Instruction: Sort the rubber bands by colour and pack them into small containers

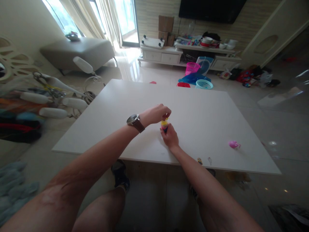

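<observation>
My right hand (pixel 171 137) is wrapped round a small bottle (pixel 164 125) with a yellow upper part and a pink and dark blue lower part. The bottle stands roughly upright above the white table (pixel 135 96); my fingers hide its base. Just over its top, my left hand (pixel 160 113) is closed in a pinch, with a small yellow piece (pixel 166 119) at the fingertips. Whether that piece still joins the bottle is too small to tell. On my left wrist is a watch with a brown strap (pixel 135 120).
A pink toy-like object (pixel 233 144) lies on the table's right side. Near the front edge are a small yellow and dark figure (pixel 199 160) and a small clear piece (pixel 210 160). Baskets (pixel 204 84) stand beyond the far edge, and white lamp arms (pixel 72 103) at the left.
</observation>
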A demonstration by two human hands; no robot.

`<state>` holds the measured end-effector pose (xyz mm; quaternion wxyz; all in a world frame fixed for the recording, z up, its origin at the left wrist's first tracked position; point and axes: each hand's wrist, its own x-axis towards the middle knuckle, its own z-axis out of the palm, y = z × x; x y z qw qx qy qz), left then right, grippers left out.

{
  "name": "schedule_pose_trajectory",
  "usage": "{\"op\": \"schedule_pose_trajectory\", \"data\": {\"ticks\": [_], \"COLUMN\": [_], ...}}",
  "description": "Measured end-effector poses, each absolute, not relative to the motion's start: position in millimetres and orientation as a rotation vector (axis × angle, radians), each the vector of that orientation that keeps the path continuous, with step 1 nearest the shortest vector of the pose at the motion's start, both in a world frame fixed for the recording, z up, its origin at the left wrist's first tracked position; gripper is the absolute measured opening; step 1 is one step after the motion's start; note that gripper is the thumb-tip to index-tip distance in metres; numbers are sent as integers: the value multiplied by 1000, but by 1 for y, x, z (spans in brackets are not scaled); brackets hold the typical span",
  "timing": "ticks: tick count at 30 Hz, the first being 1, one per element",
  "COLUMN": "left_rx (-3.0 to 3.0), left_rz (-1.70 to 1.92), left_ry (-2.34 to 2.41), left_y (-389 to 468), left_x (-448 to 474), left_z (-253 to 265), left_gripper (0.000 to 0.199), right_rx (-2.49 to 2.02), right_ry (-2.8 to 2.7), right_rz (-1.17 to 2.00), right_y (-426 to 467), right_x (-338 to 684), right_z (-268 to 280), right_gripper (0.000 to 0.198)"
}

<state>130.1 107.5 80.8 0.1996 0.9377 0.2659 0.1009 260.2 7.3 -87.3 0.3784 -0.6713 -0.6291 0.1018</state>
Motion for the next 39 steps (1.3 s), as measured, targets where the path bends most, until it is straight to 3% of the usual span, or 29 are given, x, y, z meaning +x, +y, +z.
{"op": "schedule_pose_trajectory", "data": {"ticks": [6, 12, 20, 39], "left_rx": [2561, 2470, 2506, 2262], "left_rz": [219, 389, 373, 737], "left_ry": [718, 718, 709, 810], "left_y": [107, 113, 118, 105], "left_x": [128, 132, 133, 126], "left_z": [83, 79, 73, 53], "left_gripper": [34, 19, 21, 18], "right_rx": [-1716, -1717, -1718, -1721], "right_ry": [-1619, -1612, -1627, -1611], "right_rz": [261, 257, 251, 252], "right_y": [8, 8, 8, 9], "right_x": [261, 261, 261, 260], "right_z": [-87, -87, -87, -84], "right_gripper": [25, 26, 25, 23]}}
